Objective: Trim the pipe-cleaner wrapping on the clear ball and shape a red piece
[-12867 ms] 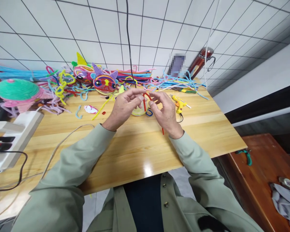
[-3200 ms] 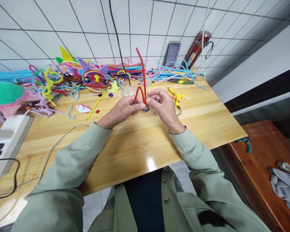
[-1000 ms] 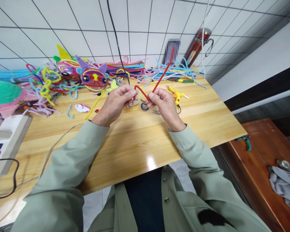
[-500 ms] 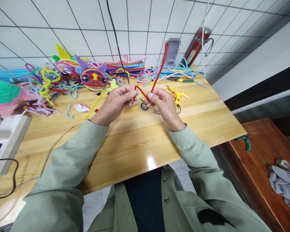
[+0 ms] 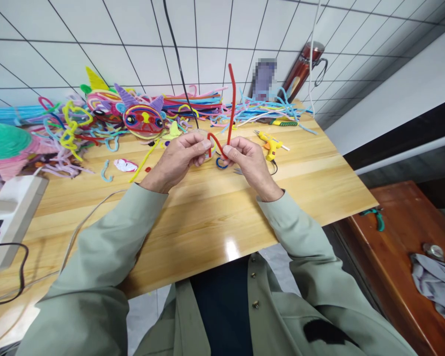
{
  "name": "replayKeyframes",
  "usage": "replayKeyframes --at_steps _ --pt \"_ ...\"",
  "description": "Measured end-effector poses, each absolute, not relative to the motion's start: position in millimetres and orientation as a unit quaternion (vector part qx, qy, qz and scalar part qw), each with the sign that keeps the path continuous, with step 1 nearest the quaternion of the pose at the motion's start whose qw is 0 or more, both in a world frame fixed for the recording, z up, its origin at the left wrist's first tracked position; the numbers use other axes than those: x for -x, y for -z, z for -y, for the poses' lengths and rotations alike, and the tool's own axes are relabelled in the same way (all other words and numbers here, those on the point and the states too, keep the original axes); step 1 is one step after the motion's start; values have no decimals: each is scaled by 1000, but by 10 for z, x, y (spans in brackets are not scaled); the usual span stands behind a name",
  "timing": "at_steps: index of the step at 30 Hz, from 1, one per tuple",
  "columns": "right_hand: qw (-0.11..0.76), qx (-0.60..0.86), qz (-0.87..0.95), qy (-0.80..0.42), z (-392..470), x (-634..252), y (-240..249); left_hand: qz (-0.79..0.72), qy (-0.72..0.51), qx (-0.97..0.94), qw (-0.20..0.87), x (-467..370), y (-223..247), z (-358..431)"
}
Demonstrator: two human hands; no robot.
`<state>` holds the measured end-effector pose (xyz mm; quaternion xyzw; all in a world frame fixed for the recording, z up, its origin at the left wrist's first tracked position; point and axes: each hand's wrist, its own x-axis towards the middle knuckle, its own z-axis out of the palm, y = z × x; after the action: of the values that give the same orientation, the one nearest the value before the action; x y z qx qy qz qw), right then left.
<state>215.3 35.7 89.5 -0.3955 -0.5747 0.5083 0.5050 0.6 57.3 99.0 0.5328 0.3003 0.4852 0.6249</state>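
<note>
A red pipe cleaner (image 5: 232, 99) is bent into a zigzag between my two hands, above the middle of the wooden table (image 5: 193, 232). My left hand (image 5: 187, 154) pinches its short end between thumb and fingers. At the lower bend, my right hand (image 5: 246, 160) has thumb and forefinger closed on it, and the long free end points up. Behind and below the fingers lies a small blue pipe cleaner ring (image 5: 221, 163). Pliers tips (image 5: 239, 171) show beside my right hand, the rest hidden under it.
Along the wall lie many coloured pipe cleaners (image 5: 193, 106) and a finished creature face (image 5: 144, 121). A yellow glue gun (image 5: 270, 144) lies right of my right hand. A red thermos (image 5: 303, 69) leans at the back. A power strip (image 5: 18, 217) sits at the left edge.
The long end of the red pipe cleaner has swung left, from slanting right to nearly upright, and its lower bend looks tighter. My right hand has shifted very slightly left; my left hand stays put.
</note>
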Motion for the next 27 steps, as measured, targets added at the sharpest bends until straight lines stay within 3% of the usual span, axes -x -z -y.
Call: replayKeyframes --at_steps 27 --pt "502 404 571 -509 -319 -2134 -918 -285 -487 -519 643 3 -944 -600"
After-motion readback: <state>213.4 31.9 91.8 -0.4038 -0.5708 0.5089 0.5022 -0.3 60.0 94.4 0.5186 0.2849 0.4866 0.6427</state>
